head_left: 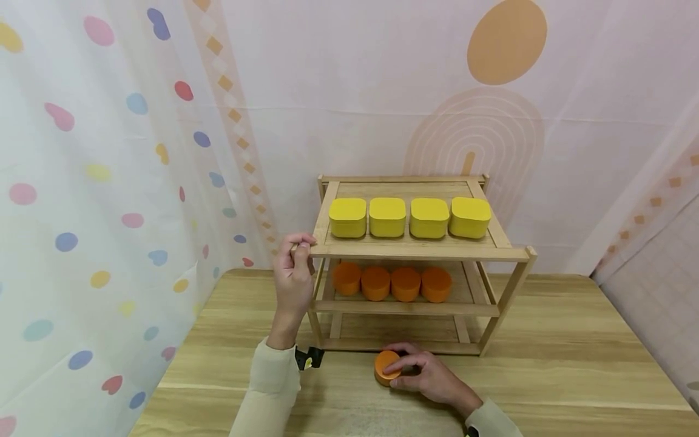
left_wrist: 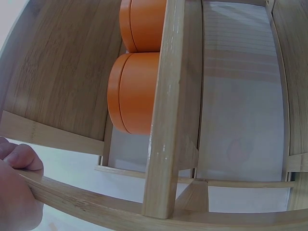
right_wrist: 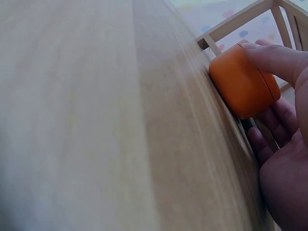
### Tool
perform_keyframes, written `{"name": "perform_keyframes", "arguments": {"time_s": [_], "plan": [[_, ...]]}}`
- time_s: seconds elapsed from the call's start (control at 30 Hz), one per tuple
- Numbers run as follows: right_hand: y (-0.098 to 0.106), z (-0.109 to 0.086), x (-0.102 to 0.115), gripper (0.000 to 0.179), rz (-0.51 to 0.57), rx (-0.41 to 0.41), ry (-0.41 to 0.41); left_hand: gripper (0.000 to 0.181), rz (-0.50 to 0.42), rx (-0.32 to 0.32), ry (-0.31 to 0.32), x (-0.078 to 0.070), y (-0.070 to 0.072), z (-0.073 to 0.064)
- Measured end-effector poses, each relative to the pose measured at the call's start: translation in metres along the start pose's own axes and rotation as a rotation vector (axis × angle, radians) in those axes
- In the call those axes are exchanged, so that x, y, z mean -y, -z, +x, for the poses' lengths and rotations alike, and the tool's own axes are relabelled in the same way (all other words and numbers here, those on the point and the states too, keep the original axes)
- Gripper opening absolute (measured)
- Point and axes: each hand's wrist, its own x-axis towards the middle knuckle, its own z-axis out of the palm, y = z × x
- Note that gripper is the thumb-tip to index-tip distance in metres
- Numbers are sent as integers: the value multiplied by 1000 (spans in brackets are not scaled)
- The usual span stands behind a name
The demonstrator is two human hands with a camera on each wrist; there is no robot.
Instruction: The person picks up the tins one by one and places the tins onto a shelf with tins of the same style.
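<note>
My left hand [head_left: 295, 273] grips the top front-left corner of a three-tier wooden shelf rack [head_left: 420, 250]; in the left wrist view its fingers [left_wrist: 24, 156] curl over the post end. Down on the table in front of the rack, my right hand [head_left: 423, 373] holds a round orange lidded tin [head_left: 386, 367]. The right wrist view has that tin [right_wrist: 240, 82] between the thumb and the fingers, its base close to the tabletop. A row of several similar orange tins [head_left: 406, 284] stands on the middle shelf. Several yellow rounded-square tins [head_left: 388, 217] line the top shelf.
The bottom shelf [head_left: 398, 328] of the rack sits low over the wooden table [head_left: 573, 340]. Behind the table hangs a patterned curtain [head_left: 349, 73], which continues along the left side [head_left: 109, 243].
</note>
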Motion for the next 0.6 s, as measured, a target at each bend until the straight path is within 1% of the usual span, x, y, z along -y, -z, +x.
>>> {"name": "perform_keyframes", "arguments": {"time_s": [0.27, 0.43, 0.6], "plan": [[-1, -2, 0, 25, 29, -2, 6, 20, -3, -3, -2, 0, 0, -2], [0, -3, 1, 24, 64, -2, 3, 21, -1, -1, 15, -1, 0, -2], [1, 0, 3, 24, 52, -19, 7, 21, 14, 0, 31, -1, 1, -1]]}}
